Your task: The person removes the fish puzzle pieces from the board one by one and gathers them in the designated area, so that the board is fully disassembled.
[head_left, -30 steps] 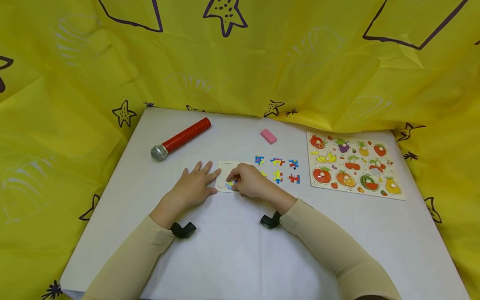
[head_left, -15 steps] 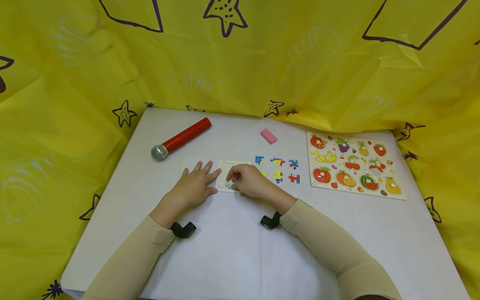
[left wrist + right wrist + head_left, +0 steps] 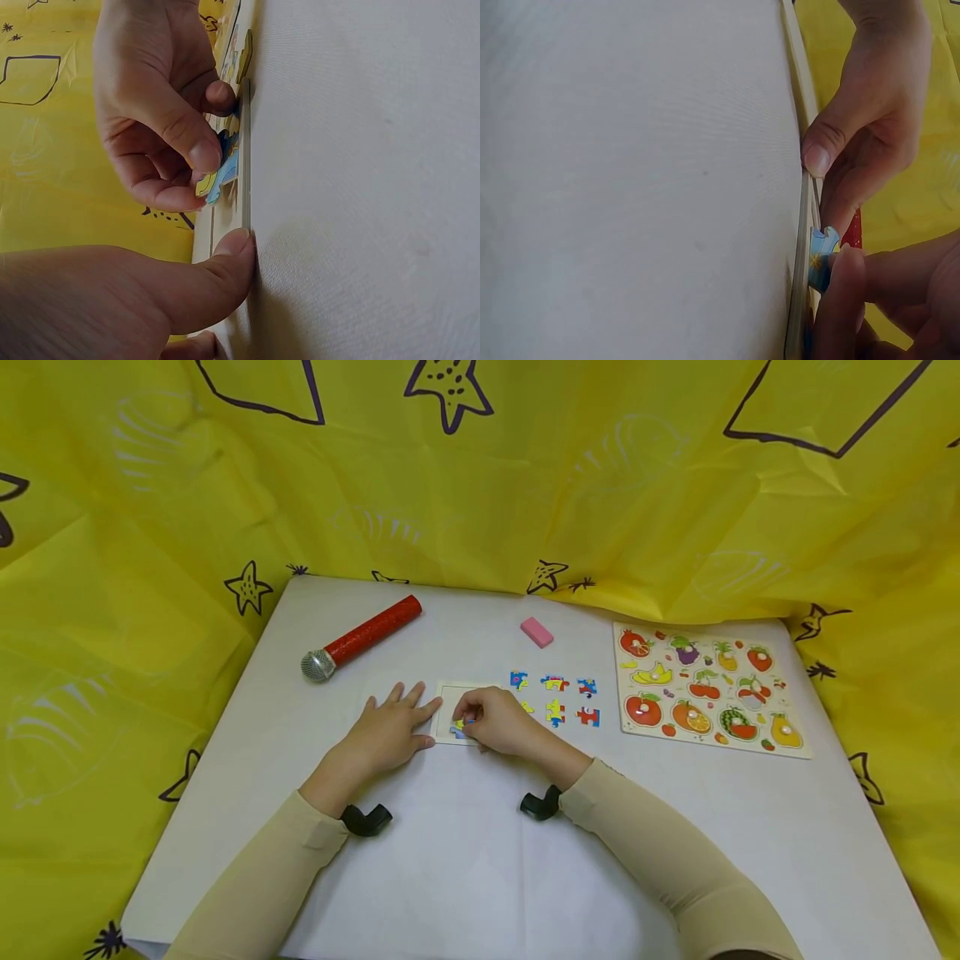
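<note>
My right hand (image 3: 495, 720) pinches a blue and yellow jigsaw piece (image 3: 821, 251) between thumb and finger, over the lower part of a small cream puzzle tray (image 3: 447, 702). In the left wrist view the piece (image 3: 226, 166) is tilted, its lower edge close to the tray's near rim. My left hand (image 3: 386, 731) lies with fingers spread on the table at the tray's left side. Its thumb and index fingertip touch the tray's left border. The right hand covers much of the tray's right half.
Several loose jigsaw pieces (image 3: 555, 713) lie in rows right of the tray. A fruit peg puzzle board (image 3: 708, 689) is farther right. Behind are a pink eraser-like block (image 3: 537, 632) and a red toy microphone (image 3: 373, 631). A yellow cloth (image 3: 480, 485) surrounds the white table (image 3: 450, 877).
The right fingertips and the jigsaw piece shift very slightly over the same spot of the tray. The left hand stays where it was.
</note>
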Demonstrator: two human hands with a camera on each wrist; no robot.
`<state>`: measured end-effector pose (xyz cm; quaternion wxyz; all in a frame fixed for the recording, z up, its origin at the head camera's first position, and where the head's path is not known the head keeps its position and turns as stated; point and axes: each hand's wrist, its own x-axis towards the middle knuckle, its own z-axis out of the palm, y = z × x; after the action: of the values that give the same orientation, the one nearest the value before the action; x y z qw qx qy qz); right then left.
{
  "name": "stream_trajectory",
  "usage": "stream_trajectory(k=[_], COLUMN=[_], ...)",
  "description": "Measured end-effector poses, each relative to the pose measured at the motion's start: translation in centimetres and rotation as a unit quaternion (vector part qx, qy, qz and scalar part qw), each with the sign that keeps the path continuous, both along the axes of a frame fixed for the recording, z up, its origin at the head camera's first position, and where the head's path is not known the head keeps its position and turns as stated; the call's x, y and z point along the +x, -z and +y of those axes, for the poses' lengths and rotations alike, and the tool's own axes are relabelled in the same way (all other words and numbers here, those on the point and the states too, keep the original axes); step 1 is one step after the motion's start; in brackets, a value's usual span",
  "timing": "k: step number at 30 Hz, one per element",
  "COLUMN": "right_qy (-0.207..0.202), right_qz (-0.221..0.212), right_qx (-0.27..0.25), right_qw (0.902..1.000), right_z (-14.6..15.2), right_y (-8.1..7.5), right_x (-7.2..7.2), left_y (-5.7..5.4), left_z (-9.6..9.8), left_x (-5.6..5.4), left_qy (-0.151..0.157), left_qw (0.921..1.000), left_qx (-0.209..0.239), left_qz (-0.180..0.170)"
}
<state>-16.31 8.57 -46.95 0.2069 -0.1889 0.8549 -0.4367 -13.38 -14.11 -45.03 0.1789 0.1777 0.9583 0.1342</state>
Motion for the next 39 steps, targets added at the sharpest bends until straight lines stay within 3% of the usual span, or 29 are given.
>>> stream_trajectory(k=[17, 28, 39], right_qy=[0.052, 0.055, 0.071], right_qz=[-0.098, -0.084, -0.099], right_qx=[-0.071, -0.086, -0.073], right_qw=[0.9913, 0.9912, 0.9899], right_z=[0.3, 1.1, 4.8], right_y=[-0.6, -1.9, -2.9], right_x=[0.0, 0.2, 0.1], left_y=[0.3, 0.2, 0.2], left_z=[-0.1, -0.1, 0.0], left_x=[-0.1, -0.1, -0.1], left_qy=[-0.002, 0.001, 0.0], left_qw=[1.0, 1.0, 1.0], left_qx=[0.002, 0.001, -0.006], left_qz=[0.002, 0.003, -0.004])
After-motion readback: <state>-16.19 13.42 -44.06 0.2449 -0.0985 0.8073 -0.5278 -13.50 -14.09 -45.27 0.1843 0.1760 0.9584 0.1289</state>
